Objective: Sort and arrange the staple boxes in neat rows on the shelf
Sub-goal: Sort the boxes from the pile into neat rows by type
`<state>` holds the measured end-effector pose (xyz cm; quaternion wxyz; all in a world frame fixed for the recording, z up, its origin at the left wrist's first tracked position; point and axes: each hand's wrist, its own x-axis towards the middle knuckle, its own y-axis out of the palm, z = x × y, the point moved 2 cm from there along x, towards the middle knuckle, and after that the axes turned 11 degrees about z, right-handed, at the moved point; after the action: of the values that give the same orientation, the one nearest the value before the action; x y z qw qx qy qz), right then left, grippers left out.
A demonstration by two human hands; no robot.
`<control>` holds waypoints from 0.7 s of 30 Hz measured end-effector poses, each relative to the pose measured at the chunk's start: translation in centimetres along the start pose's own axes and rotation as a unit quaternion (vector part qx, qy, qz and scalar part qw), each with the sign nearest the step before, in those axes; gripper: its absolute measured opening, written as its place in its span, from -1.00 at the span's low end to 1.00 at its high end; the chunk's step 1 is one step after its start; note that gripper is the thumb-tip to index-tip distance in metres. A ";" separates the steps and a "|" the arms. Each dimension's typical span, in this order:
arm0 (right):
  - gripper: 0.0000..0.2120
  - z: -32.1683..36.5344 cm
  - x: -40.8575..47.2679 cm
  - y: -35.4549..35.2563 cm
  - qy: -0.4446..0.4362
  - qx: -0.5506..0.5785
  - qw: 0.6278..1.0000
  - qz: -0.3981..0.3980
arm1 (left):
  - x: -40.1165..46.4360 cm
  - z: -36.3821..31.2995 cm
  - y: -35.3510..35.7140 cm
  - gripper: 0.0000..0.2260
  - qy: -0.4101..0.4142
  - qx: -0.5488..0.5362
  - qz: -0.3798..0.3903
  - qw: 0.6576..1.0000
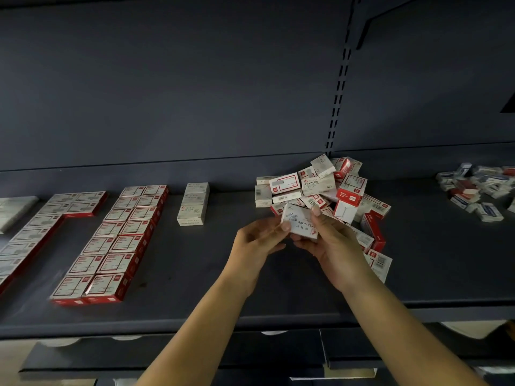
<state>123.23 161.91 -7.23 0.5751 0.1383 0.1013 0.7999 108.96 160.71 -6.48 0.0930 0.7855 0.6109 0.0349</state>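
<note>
Fingers of our left hand [257, 240] and right hand [331, 246] pinch a white paper-clip box [299, 222] at frame centre, just below the jumbled pile [323, 188]; neat red-and-white rows [117, 240], seemingly staple boxes, fill the lower left.

Bare dark shelf [211, 274] lies open between the double row of red-and-white boxes [117, 240] on the left and the loose heap of boxes [328, 190] on the right; only the short line of white boxes [193, 203] stands in this gap, toward the back. Both hands [259, 240] [331, 246] fill the near edge of the heap. Right of the heap a broad bare strip runs to a second small pile [479, 190] at the far right. The back panel [195, 93] closes the rear; the front edge is unobstructed
</note>
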 end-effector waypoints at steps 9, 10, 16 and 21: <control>-0.55 -1.1 0.3 0.6 0.024 -0.053 0.997 -0.043 | -0.3 -0.7 -1.8 -0.75 0.035 -0.075 -0.059 0.995; -0.59 -1.2 0.3 0.7 0.026 -0.055 0.997 -0.054 | -0.4 -0.8 -2.1 -0.75 0.041 -0.076 -0.065 0.994; -0.66 -1.0 0.0 3.0 -0.052 -0.247 0.967 0.036 | -1.0 -1.3 -3.9 -0.63 0.036 -0.066 -0.066 0.995; -0.36 -1.5 1.0 5.5 -0.165 -0.504 0.834 0.152 | -1.8 -1.3 -5.8 -0.43 0.020 -0.062 -0.051 0.997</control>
<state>117.50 161.10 -6.82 0.4448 -0.0272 -0.4349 0.7825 102.79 160.46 -6.21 0.1310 0.7451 0.6486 0.0833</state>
